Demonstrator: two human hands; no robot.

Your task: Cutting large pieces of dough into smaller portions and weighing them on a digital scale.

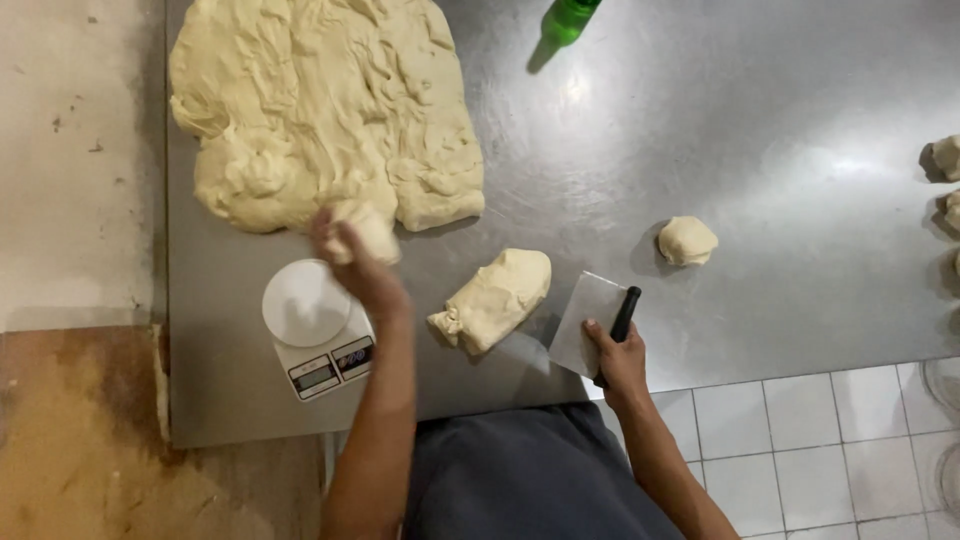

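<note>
The left hand (345,245) pinches a small, soft, pale lump of dough (368,228) just above the white kitchen scale (318,327). The right hand (620,362) is wrapped around a metal dough scraper (590,322) on the tabletop (780,130).

A green bottle (568,20) stands at the far edge of the steel tabletop (780,130). A small dough ball (686,241) lies alone near the middle of it, and more dough pieces (948,157) sit at the right edge, partly cut off by the frame. A longer dough lump (495,299) lies near the front edge. Below right is a white tiled floor (800,430); at left is a worn brown floor (70,440).
</note>
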